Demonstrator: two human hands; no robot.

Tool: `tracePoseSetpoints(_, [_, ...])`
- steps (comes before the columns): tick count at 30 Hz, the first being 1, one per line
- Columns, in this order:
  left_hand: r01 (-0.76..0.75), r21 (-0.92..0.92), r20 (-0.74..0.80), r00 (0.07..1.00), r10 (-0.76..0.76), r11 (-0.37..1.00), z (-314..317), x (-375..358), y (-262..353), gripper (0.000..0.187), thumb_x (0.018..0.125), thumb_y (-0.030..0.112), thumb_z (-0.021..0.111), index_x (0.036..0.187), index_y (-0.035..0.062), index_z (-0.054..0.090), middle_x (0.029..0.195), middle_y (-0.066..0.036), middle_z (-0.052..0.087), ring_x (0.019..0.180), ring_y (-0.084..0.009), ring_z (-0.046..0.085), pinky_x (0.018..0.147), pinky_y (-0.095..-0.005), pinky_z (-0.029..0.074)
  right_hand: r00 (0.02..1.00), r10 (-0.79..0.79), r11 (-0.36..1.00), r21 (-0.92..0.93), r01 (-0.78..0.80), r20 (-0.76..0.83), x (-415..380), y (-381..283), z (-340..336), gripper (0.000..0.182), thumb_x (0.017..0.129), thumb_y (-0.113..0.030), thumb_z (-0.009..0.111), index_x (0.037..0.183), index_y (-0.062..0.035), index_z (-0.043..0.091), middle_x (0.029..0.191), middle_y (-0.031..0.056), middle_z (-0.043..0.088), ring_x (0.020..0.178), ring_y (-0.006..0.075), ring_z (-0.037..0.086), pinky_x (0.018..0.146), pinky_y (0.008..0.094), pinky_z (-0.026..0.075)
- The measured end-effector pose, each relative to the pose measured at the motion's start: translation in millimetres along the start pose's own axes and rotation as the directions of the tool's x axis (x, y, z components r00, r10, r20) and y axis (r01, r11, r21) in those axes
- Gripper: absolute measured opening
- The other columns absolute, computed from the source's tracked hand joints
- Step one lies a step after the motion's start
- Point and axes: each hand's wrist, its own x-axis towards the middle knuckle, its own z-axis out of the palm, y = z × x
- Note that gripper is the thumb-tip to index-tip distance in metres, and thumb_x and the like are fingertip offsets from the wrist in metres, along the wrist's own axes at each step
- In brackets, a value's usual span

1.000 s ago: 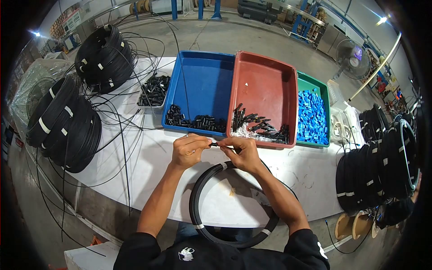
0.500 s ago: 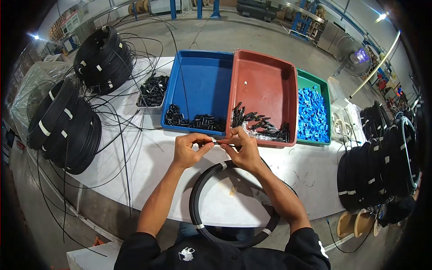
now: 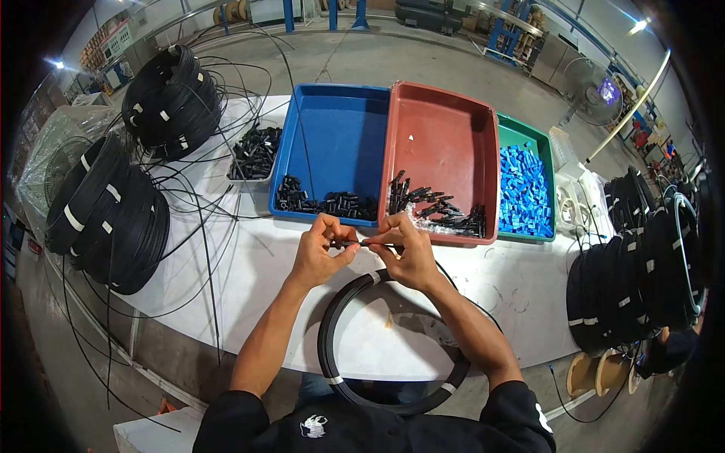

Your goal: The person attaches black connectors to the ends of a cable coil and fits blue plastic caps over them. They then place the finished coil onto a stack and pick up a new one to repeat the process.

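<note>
Just in front of the trays, my left hand (image 3: 321,253) pinches a small black connector (image 3: 345,244) between thumb and fingers. My right hand (image 3: 403,251) is closed on the black cable (image 3: 446,276), close to its end, with the fingertips of both hands nearly touching. The cable runs from behind my right hand toward a black cable coil (image 3: 326,340) that lies beneath my forearms, bound with white tape and overhanging the table's front edge. Where connector and cable meet is too small to make out.
A blue tray (image 3: 340,136) and a red tray (image 3: 442,143) hold black parts. Blue pieces fill a green tray (image 3: 545,143). Black cable coils stand at left (image 3: 113,219) and right (image 3: 619,287). A small bin (image 3: 255,155) of black parts sits beside the blue tray.
The fingers of my left hand have shifted up slightly and changed their hold, and more of the black connector shows. My right hand has barely moved.
</note>
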Motion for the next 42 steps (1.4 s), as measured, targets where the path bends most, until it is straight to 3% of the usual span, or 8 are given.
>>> tracePoseSetpoints(6, [0.009, -0.102, 0.012, 1.000, -0.008, 0.995, 6, -1, 9, 0.052, 0.081, -0.003, 0.076, 0.096, 0.0105, 0.028, 0.097, -0.014, 0.068, 0.093, -0.0136, 0.064, 0.089, -0.0307, 0.052, 0.993, 0.109, 0.994, -0.009, -0.110, -0.047, 0, -21, -3, 0.036, 0.079, -0.002, 0.079, 0.105, -0.0027, 0.054, 0.085, 0.0089, 0.076, 0.079, 0.0157, 0.073, 0.067, 0.0277, 0.053])
tracePoseSetpoints(12, [-0.071, -0.144, 0.028, 0.997, 0.076, 0.987, 13, -5, 18, 0.051, 0.083, -0.003, 0.075, 0.095, 0.0106, 0.027, 0.096, -0.016, 0.068, 0.096, -0.0141, 0.065, 0.090, -0.0316, 0.052, 0.978, 0.111, 0.958, 0.281, -0.058, -0.176, -7, -18, 8, 0.024, 0.072, 0.009, 0.078, 0.088, -0.0017, 0.064, 0.081, 0.0080, 0.070, 0.078, 0.0189, 0.073, 0.065, 0.0301, 0.056])
tracePoseSetpoints(16, [-0.049, -0.146, 0.041, 0.998, 0.055, 0.988, 16, -8, 22, 0.051, 0.084, -0.002, 0.075, 0.094, 0.0113, 0.028, 0.096, -0.018, 0.069, 0.097, -0.0147, 0.065, 0.093, -0.0313, 0.052, 0.990, 0.001, 0.984, 0.175, 0.024, -0.140, -11, -15, 1, 0.028, 0.071, 0.017, 0.070, 0.093, -0.0002, 0.065, 0.081, 0.0093, 0.072, 0.079, 0.0184, 0.074, 0.065, 0.0285, 0.056])
tracePoseSetpoints(19, [-0.019, -0.197, 0.057, 0.998, 0.031, 0.980, 14, -5, 23, 0.047, 0.083, 0.001, 0.080, 0.096, 0.0084, 0.034, 0.098, -0.017, 0.070, 0.096, -0.0145, 0.066, 0.092, -0.0312, 0.053, 0.973, 0.117, 0.957, 0.286, -0.058, -0.196, -8, -17, 3, 0.026, 0.071, 0.016, 0.072, 0.091, 0.0003, 0.065, 0.082, 0.0096, 0.072, 0.078, 0.0176, 0.073, 0.065, 0.0289, 0.056])
tracePoseSetpoints(25, [-0.096, 0.013, -0.062, 0.993, 0.096, 0.995, 16, -10, 21, 0.038, 0.081, 0.006, 0.083, 0.110, -0.0020, 0.060, 0.097, -0.015, 0.073, 0.094, -0.0189, 0.071, 0.087, -0.0317, 0.057, 0.984, -0.018, 0.985, 0.165, 0.047, -0.177, -11, -3, 9, 0.027, 0.076, 0.022, 0.069, 0.096, 0.0042, 0.063, 0.089, 0.0109, 0.070, 0.088, 0.0189, 0.073, 0.075, 0.0272, 0.059])
tracePoseSetpoints(28, [-0.048, 0.058, -0.063, 0.997, 0.052, 0.997, 17, -12, 27, 0.039, 0.082, 0.000, 0.079, 0.113, -0.0021, 0.056, 0.099, -0.015, 0.071, 0.096, -0.0201, 0.070, 0.087, -0.0314, 0.056, 0.941, -0.060, 0.991, 0.094, 0.097, -0.334, -9, -4, 15, 0.022, 0.069, 0.006, 0.080, 0.086, -0.0037, 0.069, 0.080, 0.0077, 0.071, 0.069, 0.0238, 0.069, 0.062, 0.0331, 0.052])
tracePoseSetpoints(38, [-0.026, 0.021, -0.073, 0.997, 0.027, 0.999, 21, -8, 27, 0.051, 0.084, -0.004, 0.074, 0.124, 0.0032, 0.043, 0.098, -0.015, 0.070, 0.091, -0.0192, 0.070, 0.086, -0.0300, 0.055, 0.909, -0.257, 0.965, -0.131, 0.225, -0.328, -4, 2, 17, 0.022, 0.071, 0.005, 0.078, 0.087, -0.0058, 0.068, 0.076, 0.0045, 0.070, 0.061, 0.0211, 0.064, 0.056, 0.0336, 0.050])
tracePoseSetpoints(42, [-0.023, -0.018, -0.200, 0.980, 0.019, 1.000, 27, -9, 18, 0.042, 0.082, -0.007, 0.073, 0.114, 0.0009, 0.047, 0.094, -0.014, 0.071, 0.088, -0.0185, 0.070, 0.081, -0.0310, 0.057, 0.922, -0.304, 0.943, -0.213, 0.255, -0.240, -5, 7, 23, 0.023, 0.073, 0.006, 0.077, 0.090, -0.0055, 0.067, 0.076, 0.0052, 0.070, 0.063, 0.0209, 0.065, 0.056, 0.0328, 0.050])
